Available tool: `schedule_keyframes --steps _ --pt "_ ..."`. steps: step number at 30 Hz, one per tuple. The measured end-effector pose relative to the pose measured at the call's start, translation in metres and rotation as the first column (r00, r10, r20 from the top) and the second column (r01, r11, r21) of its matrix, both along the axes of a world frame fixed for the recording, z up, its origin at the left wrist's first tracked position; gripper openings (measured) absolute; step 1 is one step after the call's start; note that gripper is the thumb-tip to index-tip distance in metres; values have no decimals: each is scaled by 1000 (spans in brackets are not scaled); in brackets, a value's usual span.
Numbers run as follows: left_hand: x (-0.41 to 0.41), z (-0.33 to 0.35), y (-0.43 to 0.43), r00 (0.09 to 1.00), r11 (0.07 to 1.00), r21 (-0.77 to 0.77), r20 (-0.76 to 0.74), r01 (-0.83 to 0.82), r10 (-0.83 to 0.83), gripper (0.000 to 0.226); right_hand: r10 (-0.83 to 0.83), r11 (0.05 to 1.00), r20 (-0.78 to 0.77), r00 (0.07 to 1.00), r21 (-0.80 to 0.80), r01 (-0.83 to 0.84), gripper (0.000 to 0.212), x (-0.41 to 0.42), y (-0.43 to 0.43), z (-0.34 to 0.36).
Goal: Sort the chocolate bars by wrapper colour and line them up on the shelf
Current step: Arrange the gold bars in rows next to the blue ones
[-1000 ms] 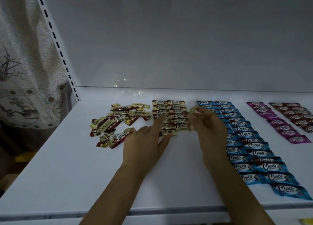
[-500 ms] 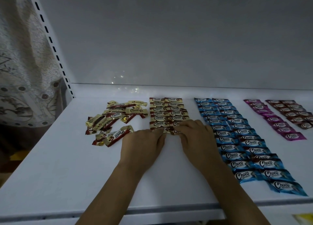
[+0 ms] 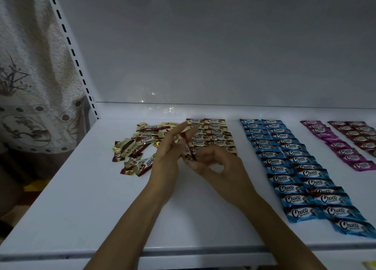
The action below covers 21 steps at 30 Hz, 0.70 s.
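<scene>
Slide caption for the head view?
Right hand pinches a gold bar beside the left hand over the shelf.

A plain white back panel [image 3: 203,46] fills the upper part of the view, dimly lit, with a few small glints [image 3: 150,94] near its foot where it meets the white shelf [image 3: 81,208]. At the left edge a white upright [image 3: 70,44] with a row of dark slots runs up at a slant, and beside it hangs a pale curtain [image 3: 30,66] printed with branches and round medallions. Below the curtain all lies in shadow, save a yellow patch [image 3: 34,188].
</scene>
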<state>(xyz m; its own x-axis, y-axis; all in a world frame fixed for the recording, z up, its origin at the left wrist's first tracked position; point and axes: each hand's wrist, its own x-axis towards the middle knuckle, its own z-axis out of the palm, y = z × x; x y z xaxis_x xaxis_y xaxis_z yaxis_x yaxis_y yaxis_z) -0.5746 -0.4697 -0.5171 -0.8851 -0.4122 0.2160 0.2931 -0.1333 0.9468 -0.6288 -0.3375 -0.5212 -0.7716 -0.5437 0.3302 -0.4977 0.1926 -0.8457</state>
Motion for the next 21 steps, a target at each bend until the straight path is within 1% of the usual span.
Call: schedule_keyframes --steps 2,4,5,7,9,11,13,15,16,18,19,21 --pt "-2 -2 0 999 998 50 -8 31 -31 35 75 996 79 994 -45 -71 13 1 -2 1" --pt "-3 -5 0 999 996 75 -27 42 -40 35 124 981 180 976 -169 -94 12 0 -1 4" --pt "-3 -4 1 999 997 63 -34 36 -34 36 134 970 236 962 -228 -79 11 -1 2 5" --pt "-3 -6 2 1000 1000 -19 -30 0 -1 34 103 956 304 947 -295 -9 13 -2 5 6" --pt "-3 -7 4 999 992 -121 -31 -38 35 27 16 952 316 949 -296 82 11 -5 7 4" --pt "-2 -7 6 996 979 -181 -31 -89 85 25 -66 939 328 942 -299 170 9 -10 10 3" --pt "-1 -7 7 980 962 -186 -11 -199 200 24 -144 942 307 941 -250 225 12 -14 14 -2" --pt "0 -8 4 939 927 -158 4 -340 345 20 -186 967 230 955 -129 220 12 -15 15 -7" --pt "0 -8 3 916 906 -153 5 -395 401 19 -198 977 162 967 -40 207 10 -15 15 -10" --pt "1 -8 1 891 874 -195 4 -445 454 18 -222 963 -22 975 154 222 7 -14 12 -16" --pt "1 -7 2 885 862 -231 8 -450 465 17 -232 945 -91 968 212 247 7 -13 11 -17" --pt "1 -7 3 881 847 -285 15 -450 473 17 -252 926 -146 957 251 282 15 -13 10 -16"
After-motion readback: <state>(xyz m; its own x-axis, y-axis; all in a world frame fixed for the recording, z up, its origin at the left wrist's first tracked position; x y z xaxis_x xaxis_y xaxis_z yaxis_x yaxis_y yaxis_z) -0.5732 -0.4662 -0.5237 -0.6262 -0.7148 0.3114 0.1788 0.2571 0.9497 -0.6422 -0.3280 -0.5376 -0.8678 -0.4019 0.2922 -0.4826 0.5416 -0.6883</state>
